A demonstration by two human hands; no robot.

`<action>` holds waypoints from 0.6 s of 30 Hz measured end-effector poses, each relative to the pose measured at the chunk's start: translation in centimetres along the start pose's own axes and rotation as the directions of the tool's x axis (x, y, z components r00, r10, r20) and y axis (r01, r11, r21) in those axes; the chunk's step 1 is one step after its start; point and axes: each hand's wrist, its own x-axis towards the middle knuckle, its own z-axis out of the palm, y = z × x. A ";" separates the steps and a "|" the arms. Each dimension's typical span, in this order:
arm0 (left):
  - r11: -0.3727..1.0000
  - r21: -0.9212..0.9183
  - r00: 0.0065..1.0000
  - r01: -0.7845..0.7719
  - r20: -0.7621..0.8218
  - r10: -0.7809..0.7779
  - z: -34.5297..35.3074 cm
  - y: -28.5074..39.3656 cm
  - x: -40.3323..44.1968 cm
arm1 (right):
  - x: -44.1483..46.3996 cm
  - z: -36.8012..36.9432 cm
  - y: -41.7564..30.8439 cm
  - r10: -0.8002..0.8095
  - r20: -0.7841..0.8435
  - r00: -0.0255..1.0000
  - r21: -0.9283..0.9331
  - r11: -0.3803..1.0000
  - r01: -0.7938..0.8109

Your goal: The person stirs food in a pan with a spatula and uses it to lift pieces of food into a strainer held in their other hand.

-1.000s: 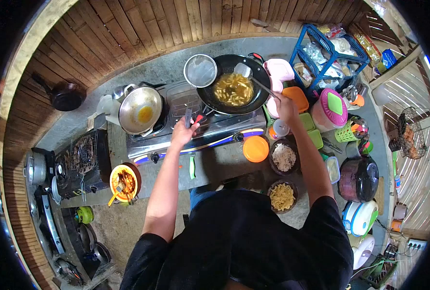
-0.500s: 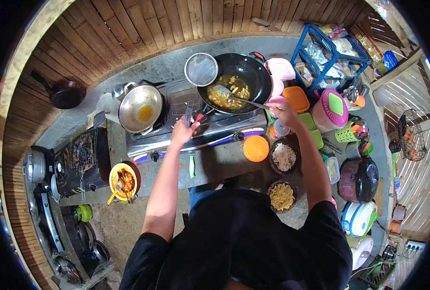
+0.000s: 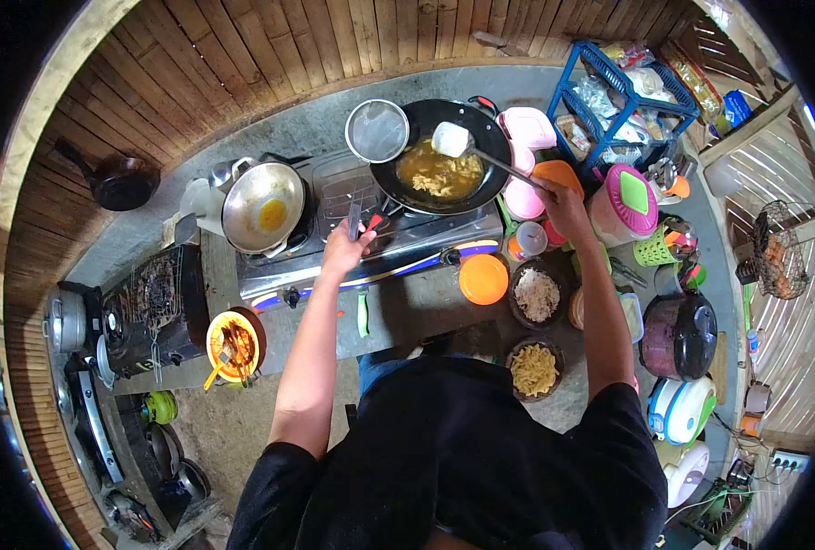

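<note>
My left hand [image 3: 346,247] is closed around the grey handle of a mesh strainer [image 3: 377,131], whose round sieve hangs over the left rim of a black wok [image 3: 485,128]. A red-and-black handle [image 3: 375,222] lies right by those fingers; whether they grip it too, I cannot tell. In the wok, pale browned pieces of food [image 3: 442,181] sit in bubbling oil. My right hand [image 3: 561,203], at the right of the wok, is closed on the long handle of a spatula [image 3: 451,139]. Its shiny blade is raised above the oil.
A silver pan [image 3: 263,209] with a little oil stands on the stove [image 3: 371,252] at left. An orange lid [image 3: 484,280], a bowl of white shreds [image 3: 536,293] and a bowl of pale yellow pieces [image 3: 536,370] sit nearer me. Pink containers [image 3: 527,128] crowd the wok's right side.
My right hand has moved right and slightly up, lifting the spatula blade out of the oil. The food pieces have gathered toward the wok's near side. My left hand and the strainer barely shifted.
</note>
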 end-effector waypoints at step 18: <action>0.998 0.039 0.999 0.046 0.007 -0.046 -0.2 0.8 -0.3 | -0.8 2.8 0.9 0.041 0.251 0.967 0.215 0.972 -0.097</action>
